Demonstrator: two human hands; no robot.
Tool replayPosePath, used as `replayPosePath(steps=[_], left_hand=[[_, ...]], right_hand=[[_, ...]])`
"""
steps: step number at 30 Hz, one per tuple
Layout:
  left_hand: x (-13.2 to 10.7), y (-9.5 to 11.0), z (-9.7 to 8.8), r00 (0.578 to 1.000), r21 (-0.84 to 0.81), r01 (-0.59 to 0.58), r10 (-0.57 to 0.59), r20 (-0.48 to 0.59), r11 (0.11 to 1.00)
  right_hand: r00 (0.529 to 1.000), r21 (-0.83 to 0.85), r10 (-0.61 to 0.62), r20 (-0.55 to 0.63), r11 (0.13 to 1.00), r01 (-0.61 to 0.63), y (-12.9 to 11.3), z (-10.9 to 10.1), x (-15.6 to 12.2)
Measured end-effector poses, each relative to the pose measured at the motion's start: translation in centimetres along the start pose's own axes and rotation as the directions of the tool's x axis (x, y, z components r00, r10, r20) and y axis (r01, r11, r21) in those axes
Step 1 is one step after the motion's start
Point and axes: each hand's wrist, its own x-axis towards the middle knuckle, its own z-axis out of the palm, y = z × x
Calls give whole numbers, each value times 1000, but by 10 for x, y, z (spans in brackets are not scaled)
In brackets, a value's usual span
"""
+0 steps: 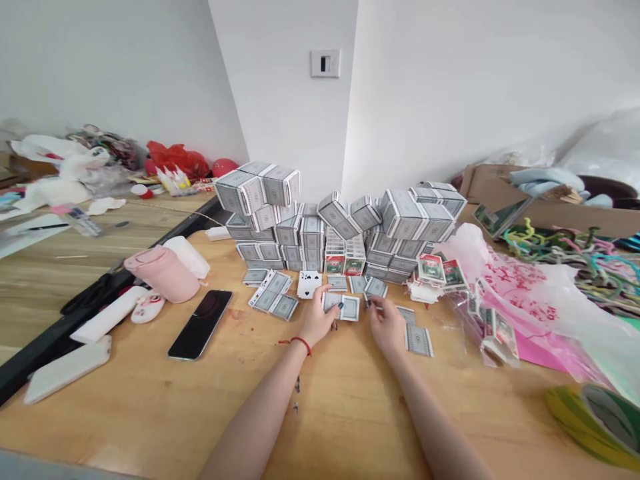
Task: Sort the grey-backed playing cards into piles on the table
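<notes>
My left hand, wearing a red string bracelet, grips a joined pair of grey-backed playing cards by their left side. To its right, my right hand is closed, thumb and finger together near the cards' right end. Whatever lies between its fingertips is too small to make out. Just beyond it rest some folded playing cards, back side up. A spade card lies face up behind my left hand. More joined cards are on the table right of my right hand.
Behind stand stacked blocks of folded cards, with card boxes at the right. A black phone and a pink roll lie left. Plastic bags and yellow-green tape occupy the right side of the wooden table.
</notes>
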Motion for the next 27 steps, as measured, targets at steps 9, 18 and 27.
replayPosePath(steps=[9, 18, 27], left_hand=[[2, -4, 1, 999, -57, -44, 43, -28, 997], [4, -6, 0, 998, -92, -67, 66, -12, 993], [5, -7, 1, 994, -151, -97, 89, -59, 984]], right_hand=[[998, -561, -36, -57, 828, -3, 21, -6, 7], [981, 29, 189, -34, 982, -189, 29, -9, 11], [937, 562, 245, 249, 752, -346, 13, -5, 9]])
